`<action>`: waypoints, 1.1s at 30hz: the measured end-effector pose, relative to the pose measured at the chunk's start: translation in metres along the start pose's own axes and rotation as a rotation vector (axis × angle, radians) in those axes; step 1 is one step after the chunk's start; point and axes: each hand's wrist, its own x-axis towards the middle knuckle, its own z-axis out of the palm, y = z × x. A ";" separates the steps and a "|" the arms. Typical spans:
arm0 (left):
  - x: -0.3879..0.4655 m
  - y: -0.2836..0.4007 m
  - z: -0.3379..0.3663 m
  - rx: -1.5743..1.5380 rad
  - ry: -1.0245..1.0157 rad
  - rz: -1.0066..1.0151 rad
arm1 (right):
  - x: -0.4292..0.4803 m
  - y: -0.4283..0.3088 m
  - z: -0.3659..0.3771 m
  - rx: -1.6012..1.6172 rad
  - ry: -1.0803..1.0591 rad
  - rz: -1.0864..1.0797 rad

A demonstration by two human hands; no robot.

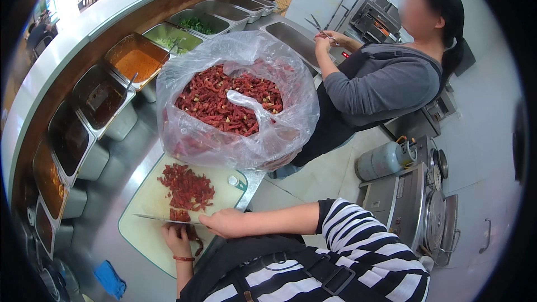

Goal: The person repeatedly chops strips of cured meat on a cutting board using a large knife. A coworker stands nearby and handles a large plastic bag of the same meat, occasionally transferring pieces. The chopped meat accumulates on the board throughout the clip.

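My right hand (224, 222) grips a kitchen knife (157, 218), its blade reaching left across the dried red chili peppers. Under the curled fingers of my left hand (177, 238), right beside the blade, are whole chilies (195, 239) pressed to the cutting board (144, 245). Just beyond the blade sits a short block of cut chili (180, 214), and farther up the board lies a loose heap of chopped chili (186, 186). A large clear plastic bag (289, 134) stands past the board, its mouth spread around many red chili pieces (201, 105).
Steel food pans (121, 128) with sauces and greens line the counter's left and back. A blue cloth (110, 279) lies near my left. A co-worker (377, 79) holding scissors (321, 29) stands at the far right, near a gas cylinder (379, 160).
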 end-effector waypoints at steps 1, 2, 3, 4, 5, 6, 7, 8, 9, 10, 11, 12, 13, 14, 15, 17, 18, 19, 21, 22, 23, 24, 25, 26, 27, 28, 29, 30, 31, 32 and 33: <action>-0.001 -0.003 -0.001 0.002 -0.002 0.000 | 0.002 0.000 0.000 -0.002 -0.002 -0.001; -0.002 -0.006 -0.001 0.003 -0.004 0.000 | 0.003 -0.003 -0.003 -0.015 -0.020 -0.006; -0.003 -0.007 0.001 -0.002 -0.008 -0.002 | 0.003 -0.005 -0.005 -0.031 -0.035 -0.007; -0.004 -0.006 0.002 0.004 0.010 -0.001 | 0.004 -0.006 -0.005 -0.047 -0.050 -0.006; -0.005 -0.003 0.004 0.010 0.026 0.000 | 0.004 -0.006 -0.006 -0.062 -0.066 -0.005; -0.007 -0.002 0.005 0.022 0.047 -0.004 | 0.003 -0.007 -0.007 -0.057 -0.052 -0.016; -0.008 -0.003 0.006 0.036 0.037 -0.007 | 0.001 -0.007 -0.007 -0.052 -0.039 -0.027; -0.010 -0.004 0.007 0.050 0.028 -0.010 | 0.001 -0.006 -0.008 -0.047 -0.027 -0.037; -0.011 -0.005 0.009 0.061 0.013 -0.017 | 0.001 -0.006 -0.008 -0.038 -0.033 -0.035; -0.012 -0.005 0.009 0.072 0.006 -0.004 | 0.001 -0.006 -0.009 -0.029 -0.042 -0.031; -0.013 -0.003 0.009 0.081 -0.001 0.008 | 0.002 -0.005 -0.009 -0.020 -0.053 -0.027; -0.016 -0.003 0.007 0.091 -0.012 0.013 | 0.005 -0.007 -0.007 -0.026 -0.077 -0.012; -0.017 -0.002 0.008 0.082 0.000 -0.011 | 0.011 -0.008 -0.005 -0.033 -0.104 0.003; -0.013 -0.002 0.012 0.072 0.014 -0.037 | 0.017 -0.008 -0.004 -0.042 -0.135 0.019; -0.012 -0.002 0.013 0.067 0.022 -0.074 | 0.021 -0.003 0.002 -0.047 -0.150 -0.005; -0.014 -0.023 0.012 0.104 -0.094 0.044 | 0.026 0.008 0.015 -0.025 -0.091 -0.013; -0.015 -0.026 0.013 0.119 -0.128 -0.028 | 0.031 0.005 0.018 -0.036 -0.138 0.059; -0.017 -0.027 0.010 0.111 -0.157 -0.075 | 0.027 0.002 0.010 -0.089 -0.118 0.027; -0.019 -0.023 0.013 0.159 -0.036 -0.007 | 0.024 -0.001 0.023 -0.119 -0.038 -0.018; -0.017 -0.023 0.011 0.131 -0.009 0.014 | 0.025 -0.006 0.019 -0.150 -0.045 -0.029; -0.017 -0.021 0.008 0.094 -0.040 -0.040 | 0.027 -0.011 0.013 -0.137 -0.073 -0.028; -0.017 -0.021 0.008 0.083 -0.050 -0.075 | 0.026 -0.014 0.010 -0.120 -0.070 -0.029; -0.016 -0.011 0.007 0.065 -0.048 -0.103 | 0.022 -0.011 0.010 -0.111 -0.047 -0.067; -0.015 -0.009 0.008 0.060 -0.065 -0.055 | 0.022 -0.005 0.017 -0.100 -0.028 -0.053; -0.015 -0.015 0.007 0.063 -0.059 -0.049 | 0.022 -0.013 0.007 -0.072 -0.092 -0.007; -0.016 -0.016 0.007 0.097 -0.121 -0.084 | 0.022 -0.010 0.010 -0.025 -0.093 -0.005; -0.015 -0.012 0.007 0.095 -0.128 -0.115 | 0.020 -0.008 0.009 -0.004 -0.067 -0.057; -0.017 -0.017 0.013 0.033 -0.135 -0.124 | 0.018 -0.002 0.015 -0.005 -0.031 -0.071; -0.019 -0.026 0.014 0.104 -0.199 -0.171 | 0.018 0.000 0.018 -0.001 -0.008 -0.071; -0.020 -0.028 0.012 0.147 -0.202 -0.133 | 0.017 0.001 0.019 0.058 0.035 -0.125; -0.014 -0.015 -0.001 0.118 -0.162 -0.008 | 0.025 -0.002 0.022 0.097 0.013 -0.156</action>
